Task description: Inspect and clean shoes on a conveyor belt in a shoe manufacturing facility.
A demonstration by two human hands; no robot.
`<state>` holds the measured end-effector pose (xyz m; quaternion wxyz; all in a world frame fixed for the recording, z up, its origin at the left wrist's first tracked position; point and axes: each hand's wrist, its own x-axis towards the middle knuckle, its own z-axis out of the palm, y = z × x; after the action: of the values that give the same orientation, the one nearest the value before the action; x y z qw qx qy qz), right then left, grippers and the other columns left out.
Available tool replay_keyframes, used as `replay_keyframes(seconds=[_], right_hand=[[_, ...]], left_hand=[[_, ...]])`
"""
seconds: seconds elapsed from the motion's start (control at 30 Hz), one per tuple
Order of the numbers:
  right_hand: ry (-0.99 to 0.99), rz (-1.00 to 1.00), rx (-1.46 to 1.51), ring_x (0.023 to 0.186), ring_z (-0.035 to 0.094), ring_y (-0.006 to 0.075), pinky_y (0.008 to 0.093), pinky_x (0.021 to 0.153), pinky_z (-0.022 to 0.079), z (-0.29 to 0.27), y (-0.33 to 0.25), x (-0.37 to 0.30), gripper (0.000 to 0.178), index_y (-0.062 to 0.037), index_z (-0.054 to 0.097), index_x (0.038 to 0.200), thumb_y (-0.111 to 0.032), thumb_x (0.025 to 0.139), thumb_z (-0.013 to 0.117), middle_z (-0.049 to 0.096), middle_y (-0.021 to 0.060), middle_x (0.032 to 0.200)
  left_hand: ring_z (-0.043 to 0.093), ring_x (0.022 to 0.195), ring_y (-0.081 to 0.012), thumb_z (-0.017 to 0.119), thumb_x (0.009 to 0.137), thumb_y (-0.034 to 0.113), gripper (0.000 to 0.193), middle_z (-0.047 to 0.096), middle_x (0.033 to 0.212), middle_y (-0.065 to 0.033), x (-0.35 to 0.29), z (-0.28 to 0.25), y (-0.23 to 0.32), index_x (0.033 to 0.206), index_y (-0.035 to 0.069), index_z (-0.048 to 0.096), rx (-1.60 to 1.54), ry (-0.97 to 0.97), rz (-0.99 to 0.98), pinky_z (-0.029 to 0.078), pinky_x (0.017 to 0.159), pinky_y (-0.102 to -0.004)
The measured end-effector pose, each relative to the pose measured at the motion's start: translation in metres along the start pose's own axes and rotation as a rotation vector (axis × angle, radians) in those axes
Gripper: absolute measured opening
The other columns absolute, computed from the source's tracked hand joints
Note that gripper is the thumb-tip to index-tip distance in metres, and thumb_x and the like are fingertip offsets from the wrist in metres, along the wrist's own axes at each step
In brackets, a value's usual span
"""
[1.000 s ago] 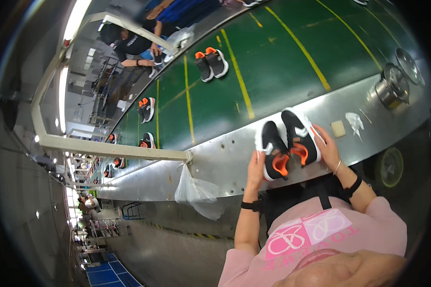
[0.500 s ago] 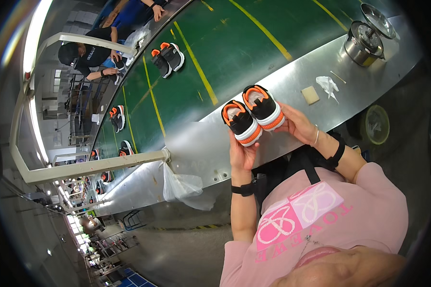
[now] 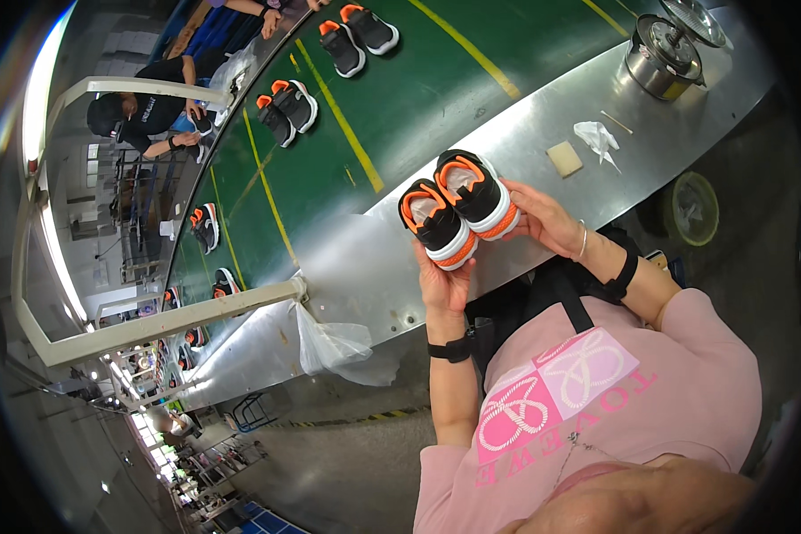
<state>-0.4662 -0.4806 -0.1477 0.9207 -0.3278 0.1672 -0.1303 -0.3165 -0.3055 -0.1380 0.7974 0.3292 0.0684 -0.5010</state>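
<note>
Two small black sneakers with orange lining and white-and-orange soles are held side by side above the metal table edge, heels toward me. My left hand [image 3: 445, 283] grips the heel of the left sneaker [image 3: 433, 222] from below. Around the outer heel of the right sneaker [image 3: 474, 191] my right hand [image 3: 543, 218] is closed, fingers at its sole. Pale stuffing shows inside both openings. The undersides and the fingertips beneath them are hidden.
A beige sponge block [image 3: 563, 159], a crumpled white cloth [image 3: 597, 141], a thin stick [image 3: 616, 122] and a steel pot [image 3: 663, 62] lie to the right. Beyond runs a green conveyor [image 3: 400, 107] with more sneakers [image 3: 288, 112]. A metal frame [image 3: 178, 316] stands left; co-workers sit across.
The sneaker pair in my hands has shifted slightly left in view, both still gripped. On the conveyor, another pair has come into view at the far side.
</note>
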Motion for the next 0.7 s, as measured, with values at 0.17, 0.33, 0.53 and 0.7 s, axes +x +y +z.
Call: replay_keyframes(seconds=[0.17, 0.33, 0.53, 0.7], right_hand=[[0.05, 0.046, -0.083, 0.108, 0.065, 0.0196, 0.0322, 0.085, 0.055, -0.006, 0.004, -0.001, 0.06, -0.0029, 0.035, 0.148, -0.041, 0.104, 0.048, 0.058, 0.0123, 0.129], [0.149, 0.147, -0.551, 0.08, 0.065, 0.016, 0.0307, 0.071, 0.054, -0.035, 0.019, 0.009, 0.061, -0.0044, 0.045, 0.136, -0.053, 0.099, 0.051, 0.066, 0.0071, 0.098], [0.182, 0.124, -1.157, 0.076, 0.064, 0.0158, 0.0289, 0.063, 0.052, 0.003, -0.01, 0.01, 0.07, -0.0084, 0.035, 0.146, -0.05, 0.095, 0.06, 0.066, 0.01, 0.098], [0.066, 0.227, -0.547, 0.089, 0.067, 0.0216, 0.0352, 0.072, 0.057, -0.019, -0.006, 0.011, 0.069, -0.0143, 0.03, 0.15, -0.044, 0.094, 0.058, 0.063, 0.0123, 0.112]], left_hand=[[0.07, 0.1, -0.0287, 0.042, 0.103, 0.051, 0.055, 0.065, 0.122, -0.0121, -0.003, -0.011, -0.002, 0.135, 0.007, 0.049, 0.105, 0.043, 0.027, 0.065, 0.068, -0.041], [0.056, 0.122, -0.0231, 0.044, 0.104, 0.048, 0.057, 0.046, 0.142, -0.0057, -0.004, -0.016, -0.007, 0.149, 0.018, 0.027, 0.473, 0.207, 0.115, 0.057, 0.084, -0.0444], [0.059, 0.117, -0.0215, 0.057, 0.096, 0.039, 0.061, 0.049, 0.138, -0.003, -0.008, 0.002, -0.008, 0.147, 0.019, 0.031, 0.533, 0.319, 0.132, 0.057, 0.083, -0.0418], [0.056, 0.126, -0.0315, 0.053, 0.092, 0.045, 0.056, 0.056, 0.139, -0.0105, -0.019, -0.025, -0.008, 0.137, 0.01, 0.051, 0.158, 0.198, 0.036, 0.052, 0.096, -0.0543]])
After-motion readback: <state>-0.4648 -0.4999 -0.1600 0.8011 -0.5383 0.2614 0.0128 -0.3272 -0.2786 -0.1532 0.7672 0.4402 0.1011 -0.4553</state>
